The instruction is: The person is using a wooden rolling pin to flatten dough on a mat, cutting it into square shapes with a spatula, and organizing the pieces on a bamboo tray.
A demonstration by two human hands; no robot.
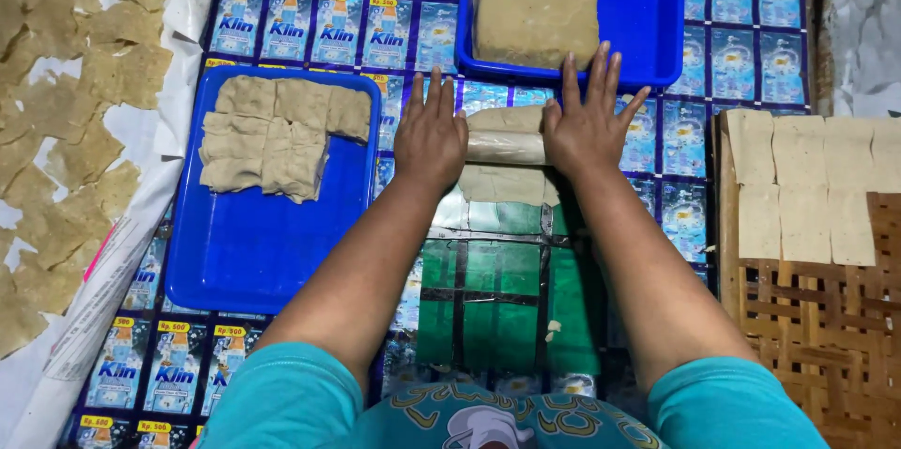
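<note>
The dough sheet [505, 182] lies mid-surface under a pale roller [505, 146], between the two blue trays. Left hand [431, 136] and right hand [586, 126] press flat, fingers spread, pinching nothing. Rolling appears underway; further thinning would need even, steady pressure.

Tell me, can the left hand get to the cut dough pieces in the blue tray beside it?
Probably yes. The left hand rests on the rolling pin, and the dough pieces lie in the open blue tray just to its left. Nothing stands between them, and the tray's rim looks low.
</note>
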